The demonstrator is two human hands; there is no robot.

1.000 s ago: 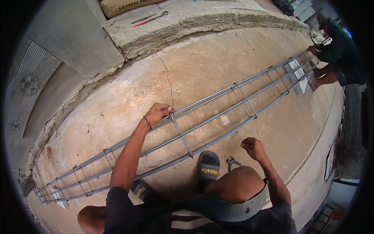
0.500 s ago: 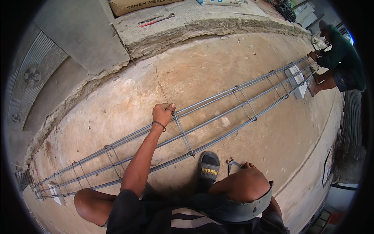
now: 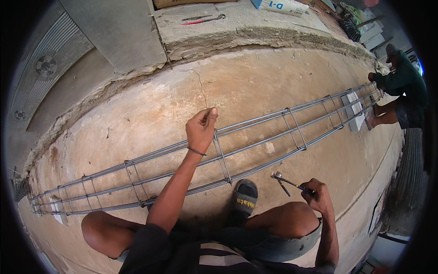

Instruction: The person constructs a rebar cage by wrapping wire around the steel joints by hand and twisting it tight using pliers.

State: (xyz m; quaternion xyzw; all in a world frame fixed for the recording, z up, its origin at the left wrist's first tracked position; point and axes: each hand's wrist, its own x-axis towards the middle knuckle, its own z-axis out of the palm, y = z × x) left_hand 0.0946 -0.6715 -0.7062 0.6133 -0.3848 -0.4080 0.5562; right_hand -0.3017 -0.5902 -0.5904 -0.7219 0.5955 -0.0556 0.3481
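One long cage of grey steel reinforcing bars (image 3: 255, 137) lies across the cracked concrete floor (image 3: 137, 114), at least three lengthwise bars showing, tied by several rectangular wire stirrups; I count about six. The left hand (image 3: 200, 129) rests on the top bar, its fingers (image 3: 209, 118) curled and pinching a thin wire at a stirrup. The right hand (image 3: 319, 194), fingers pressed closed, grips one slim metal hook tool (image 3: 285, 181) just beside the cage. One black sandal (image 3: 244, 201) touches the near bar. Another person (image 3: 401, 86) crouches at the far end.
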